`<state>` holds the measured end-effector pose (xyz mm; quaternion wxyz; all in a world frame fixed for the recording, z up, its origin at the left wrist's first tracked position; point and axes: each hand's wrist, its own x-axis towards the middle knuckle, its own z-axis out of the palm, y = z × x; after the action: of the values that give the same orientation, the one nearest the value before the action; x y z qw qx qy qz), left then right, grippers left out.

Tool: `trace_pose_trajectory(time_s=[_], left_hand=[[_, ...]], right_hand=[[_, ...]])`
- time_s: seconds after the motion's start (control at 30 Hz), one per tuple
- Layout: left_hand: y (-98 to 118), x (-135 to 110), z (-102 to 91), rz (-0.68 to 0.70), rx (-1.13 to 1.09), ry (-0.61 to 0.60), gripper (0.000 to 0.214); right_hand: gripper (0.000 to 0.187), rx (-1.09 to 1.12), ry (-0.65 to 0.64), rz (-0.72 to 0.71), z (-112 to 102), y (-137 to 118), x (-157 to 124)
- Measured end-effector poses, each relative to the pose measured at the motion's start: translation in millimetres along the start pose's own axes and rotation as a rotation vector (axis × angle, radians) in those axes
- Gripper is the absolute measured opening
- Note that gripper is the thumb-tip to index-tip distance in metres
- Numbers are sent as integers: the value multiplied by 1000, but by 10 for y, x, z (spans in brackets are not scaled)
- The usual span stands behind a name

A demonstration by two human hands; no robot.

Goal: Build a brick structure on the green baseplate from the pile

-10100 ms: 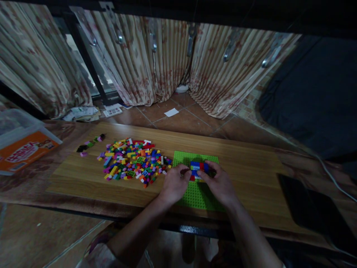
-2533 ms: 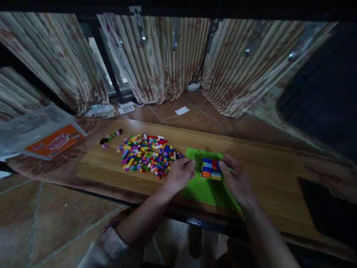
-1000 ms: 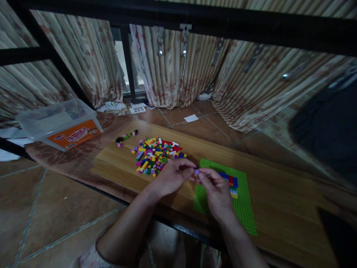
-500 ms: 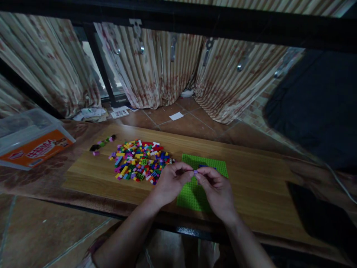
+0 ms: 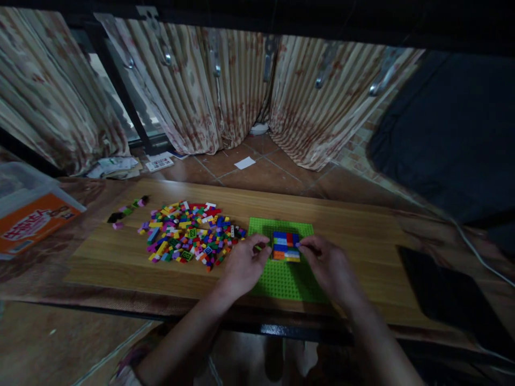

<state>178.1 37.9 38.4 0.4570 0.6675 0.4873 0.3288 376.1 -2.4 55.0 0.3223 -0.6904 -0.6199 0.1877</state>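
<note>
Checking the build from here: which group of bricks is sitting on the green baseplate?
The stacked multicolour block on the green baseplate; the loose bricks lie heaped to its left.

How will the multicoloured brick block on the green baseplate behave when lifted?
The brick block will probably feel stiff and light for its size, being stacked plastic bricks. Its squared sides look unlikely to roll. It may resist lifting if pressed onto the studs of the green baseplate.
</note>
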Motion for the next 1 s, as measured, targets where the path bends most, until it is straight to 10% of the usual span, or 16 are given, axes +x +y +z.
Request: trace_pose_trajectory(time_s=[1.0], left_hand=[[172,-42,-8,-23,150,-107,21]], right_hand=[[26,85,10,67,104,-55,-28]])
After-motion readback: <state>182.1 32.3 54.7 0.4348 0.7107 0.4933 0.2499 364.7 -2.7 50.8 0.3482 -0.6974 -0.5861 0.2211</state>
